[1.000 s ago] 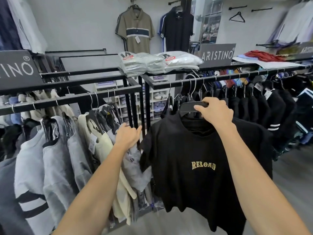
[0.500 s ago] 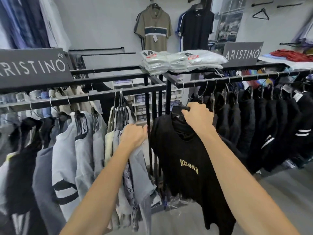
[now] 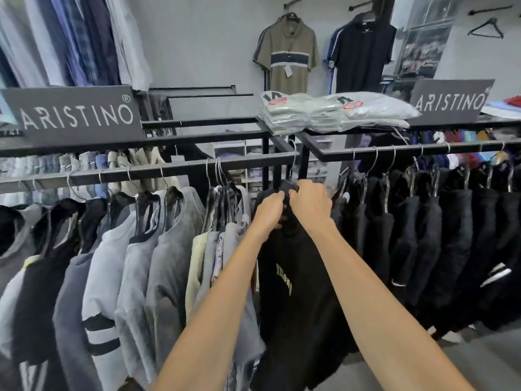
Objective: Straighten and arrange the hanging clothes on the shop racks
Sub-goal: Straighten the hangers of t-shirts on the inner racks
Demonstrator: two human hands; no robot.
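Printed T-shirt [image 3: 296,292] at right end of left rail [image 3: 141,169], between bunched shirts [image 3: 222,241] and right rail [image 3: 423,149]. Left hand [image 3: 269,213], right hand [image 3: 310,206] side by side gripping its collar. Folded packs [image 3: 324,114] on rack top behind, between left sign [image 3: 76,115] and right sign [image 3: 451,101].

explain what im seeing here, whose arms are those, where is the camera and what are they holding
There is no machine here: these are a person's two bare arms. The single picture comes from a wide-angle camera worn on the person's head, looking forward and down, so the arms reach in from below. The left hand and right hand both grip the neck of a black T-shirt with gold lettering; its wire hook shows just above them, by the end of the left rack's rail. Grey shirts hang on that rail; dark clothes fill the right rack. Folded bagged shirts lie on top, beside an ARISTINO sign.
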